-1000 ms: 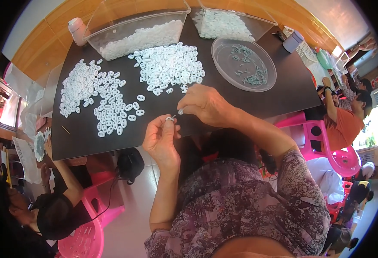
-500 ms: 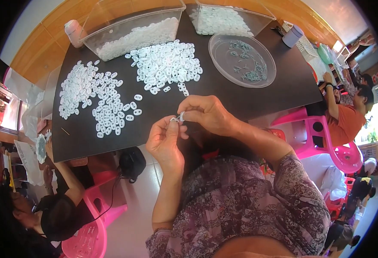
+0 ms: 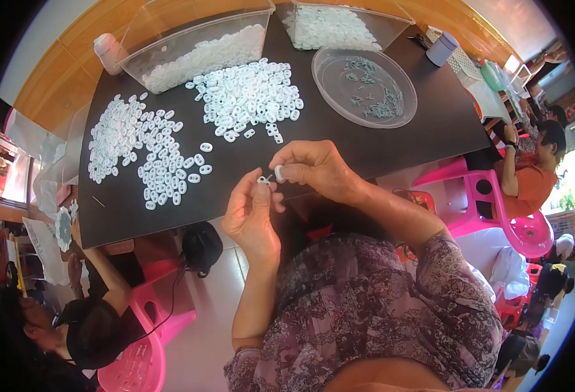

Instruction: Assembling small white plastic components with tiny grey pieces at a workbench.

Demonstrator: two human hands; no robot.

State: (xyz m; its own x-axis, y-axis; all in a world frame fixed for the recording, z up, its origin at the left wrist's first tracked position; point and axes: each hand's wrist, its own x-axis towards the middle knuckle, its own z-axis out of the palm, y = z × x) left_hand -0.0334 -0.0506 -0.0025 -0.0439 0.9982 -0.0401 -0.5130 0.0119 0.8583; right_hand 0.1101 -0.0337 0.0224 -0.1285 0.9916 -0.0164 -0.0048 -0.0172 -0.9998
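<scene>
Over the near edge of the dark table [image 3: 248, 163], my two hands are close together. My left hand [image 3: 255, 219] pinches a small white piece [image 3: 263, 180] between thumb and forefinger; its exact kind is too small to make out. My right hand [image 3: 320, 171] has a white oval piece [image 3: 279, 173] between thumb and fingertips, just right of the left hand's piece. A thin grey sliver shows between the two pieces. Beyond my hands lies a heap of white oval two-hole pieces [image 3: 245, 98], with a few small ones in a cluster [image 3: 274, 132] at its near edge.
More oval pieces [image 3: 166, 173] spread at the left. Behind stand two clear bins [image 3: 189, 55] of white pieces. A round clear tray [image 3: 320, 85] holds small grey-green bits [image 3: 385, 101]. A bottle [image 3: 108, 52] and a lidded cup [image 3: 442, 49] flank them. People sit on both sides near pink chairs [image 3: 464, 189].
The white oval in my right hand has come slightly apart from the piece in my left hand and turned its flat face more into view. The whole view has shifted a little.
</scene>
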